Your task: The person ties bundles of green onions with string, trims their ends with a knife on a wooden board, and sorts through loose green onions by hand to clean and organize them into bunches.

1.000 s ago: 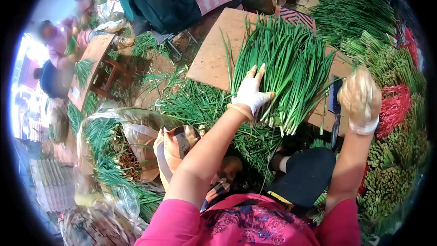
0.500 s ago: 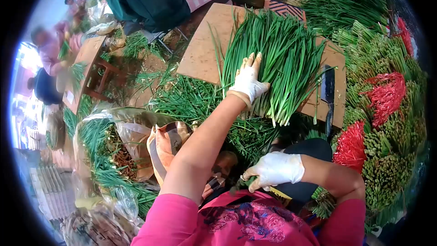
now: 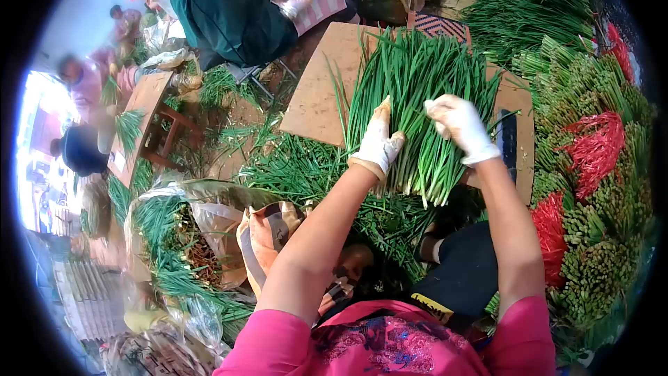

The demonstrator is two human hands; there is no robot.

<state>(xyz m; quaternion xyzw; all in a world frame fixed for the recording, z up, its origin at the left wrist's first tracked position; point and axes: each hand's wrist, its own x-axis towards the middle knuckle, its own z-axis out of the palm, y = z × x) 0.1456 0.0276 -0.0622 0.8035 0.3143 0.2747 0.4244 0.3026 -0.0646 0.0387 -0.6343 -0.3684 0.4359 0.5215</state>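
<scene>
Greens (image 3: 424, 76) lie beneath my hands on the bench (image 3: 320, 101) — left hand (image 3: 376, 142) resting on them, thumb spread, presumably steadying loose stalks; right hand (image 3: 460, 125) apart from it, too blurred for me to tell its grip.

White glare at left, black fisheye rim, right grip (image 3: 463, 127) blurred, distant people (image 3: 89, 89) hazy

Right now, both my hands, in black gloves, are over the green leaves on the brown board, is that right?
Not quite: the head view shows white gloves, not black. Your left hand and right hand are over the green leaves on the brown board.
</scene>
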